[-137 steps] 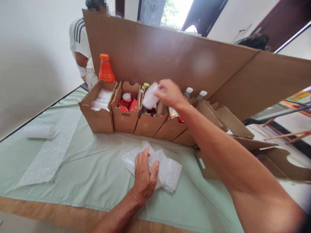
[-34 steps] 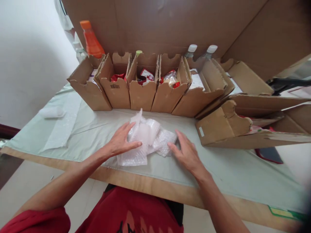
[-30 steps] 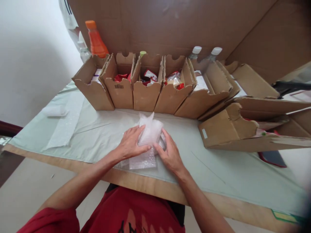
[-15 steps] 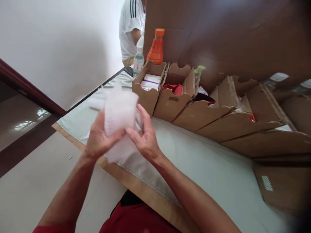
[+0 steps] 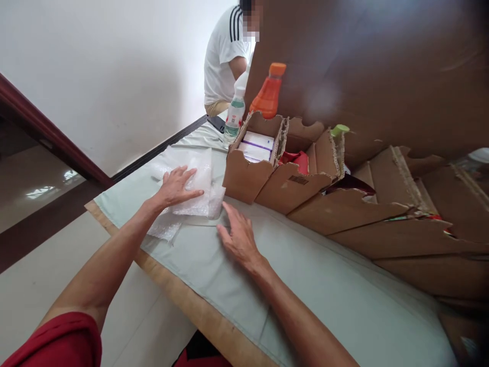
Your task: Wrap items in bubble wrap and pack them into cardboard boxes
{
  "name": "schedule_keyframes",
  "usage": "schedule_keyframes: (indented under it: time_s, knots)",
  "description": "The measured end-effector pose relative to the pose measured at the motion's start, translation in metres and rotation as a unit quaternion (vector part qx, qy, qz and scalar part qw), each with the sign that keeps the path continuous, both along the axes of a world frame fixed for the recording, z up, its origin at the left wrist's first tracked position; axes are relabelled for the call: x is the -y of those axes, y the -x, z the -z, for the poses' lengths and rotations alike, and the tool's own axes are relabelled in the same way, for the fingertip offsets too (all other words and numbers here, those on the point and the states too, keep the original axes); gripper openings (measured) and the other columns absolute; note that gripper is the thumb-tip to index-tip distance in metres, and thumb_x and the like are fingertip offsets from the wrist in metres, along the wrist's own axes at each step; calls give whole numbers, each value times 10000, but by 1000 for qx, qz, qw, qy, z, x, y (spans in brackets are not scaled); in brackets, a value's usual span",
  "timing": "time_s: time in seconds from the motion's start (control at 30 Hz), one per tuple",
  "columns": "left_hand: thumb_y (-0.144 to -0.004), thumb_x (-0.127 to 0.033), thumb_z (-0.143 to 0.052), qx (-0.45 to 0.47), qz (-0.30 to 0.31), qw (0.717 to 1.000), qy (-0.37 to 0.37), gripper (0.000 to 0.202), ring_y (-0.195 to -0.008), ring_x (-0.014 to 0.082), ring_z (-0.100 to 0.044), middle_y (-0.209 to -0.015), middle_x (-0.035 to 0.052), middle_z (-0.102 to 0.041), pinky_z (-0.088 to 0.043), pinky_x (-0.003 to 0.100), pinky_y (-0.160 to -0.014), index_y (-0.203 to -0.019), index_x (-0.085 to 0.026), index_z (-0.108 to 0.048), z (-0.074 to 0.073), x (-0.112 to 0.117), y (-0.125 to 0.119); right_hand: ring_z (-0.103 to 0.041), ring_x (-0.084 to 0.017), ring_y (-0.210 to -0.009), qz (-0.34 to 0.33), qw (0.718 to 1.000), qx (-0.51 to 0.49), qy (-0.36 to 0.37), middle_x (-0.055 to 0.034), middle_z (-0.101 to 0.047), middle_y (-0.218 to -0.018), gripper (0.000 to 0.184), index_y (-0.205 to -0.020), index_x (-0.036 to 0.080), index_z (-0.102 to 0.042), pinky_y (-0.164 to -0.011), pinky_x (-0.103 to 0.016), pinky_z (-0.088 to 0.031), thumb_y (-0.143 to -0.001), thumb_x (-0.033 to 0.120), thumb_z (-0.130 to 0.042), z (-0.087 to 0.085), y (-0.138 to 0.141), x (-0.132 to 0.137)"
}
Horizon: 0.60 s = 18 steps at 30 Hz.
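Observation:
Clear bubble wrap lies in overlapping pieces on the cloth-covered table, near its far left end. Resting flat on top of it is my left hand, fingers spread. My right hand hovers just beside the right edge of the wrap, open, with thumb and fingers apart and nothing between them. Whether anything lies under or inside the wrap cannot be made out.
A row of cardboard bins runs along the back of the table; the first holds white boxes. Behind stand a water bottle and an orange bottle. A person in a white shirt sits beyond, beside a tall cardboard panel.
The bubble wrap held up between both hands has come down onto the table. My right hand has let go of it; my left now lies flat on it. The view has shifted slightly.

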<state>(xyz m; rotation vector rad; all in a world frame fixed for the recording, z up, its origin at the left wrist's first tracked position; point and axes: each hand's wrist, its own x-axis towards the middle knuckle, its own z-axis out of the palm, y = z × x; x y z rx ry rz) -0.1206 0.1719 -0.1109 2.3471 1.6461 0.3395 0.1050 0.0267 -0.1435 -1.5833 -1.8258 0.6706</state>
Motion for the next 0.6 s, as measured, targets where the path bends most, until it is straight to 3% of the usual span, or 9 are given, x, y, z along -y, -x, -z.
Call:
schedule_keyframes:
  time_s: [0.07,0.17,0.27,0.37,0.47,0.6]
  knots:
    - [-828,-740,-591,-17,32,999,22,910,-1552,400,-272,-1670,190,-328,-198,620,-1228,-1562,-229,-422,-5,-6,4,-455,-317,-1445,-39,999,-19,22,-155,-509,-1554,674,-1519,179,-466,-1210,-548,-303,-858,214,-596,-5,14,-10]
    - [-789,-765,-612,-17,83,996,22,935,-1550,393,-281,-1681,170,-318,-222,590,-1230,-1550,-249,-443,-16,-20,14,-539,-291,-1382,-78,993,-70,47,-132,-534,-1538,712,-1519,196,-460,-1164,-484,-405,-835,225,-656,-11,37,-26]
    - [-713,-731,-709,-23,113,993,33,915,-1539,428,-289,-1659,173,-364,-194,672,-1207,-1482,-271,-531,-25,-33,18,-599,-261,-1328,-113,972,-182,95,-127,-562,-1510,747,-1540,202,-423,-1095,-420,-489,-846,285,-687,-14,51,-25]
    - [-627,-684,-803,-36,104,993,42,910,-1540,470,-265,-1653,186,-368,-86,772,-1176,-1415,-276,-599,-36,-36,18,-616,-263,-1301,-115,958,-229,129,-127,-618,-1447,672,-1488,205,-494,-1061,-425,-505,-849,284,-687,-19,47,-1]
    - [-704,-728,-727,-24,91,995,-13,860,-1547,428,-284,-1655,151,-378,-62,735,-1205,-1417,-265,-594,-51,-25,23,-694,-230,-1108,-114,963,-205,131,-80,-726,-1271,424,-1315,221,-653,-913,-376,-552,-895,263,-615,-30,20,35]
    - [-811,-812,-532,29,75,988,-129,896,-1502,444,-365,-1655,137,-384,-145,739,-1202,-1437,-171,-559,-63,21,18,-715,-196,-947,-81,972,-178,133,-42,-779,-1109,281,-1144,217,-749,-791,-313,-556,-916,233,-586,-44,-26,88]
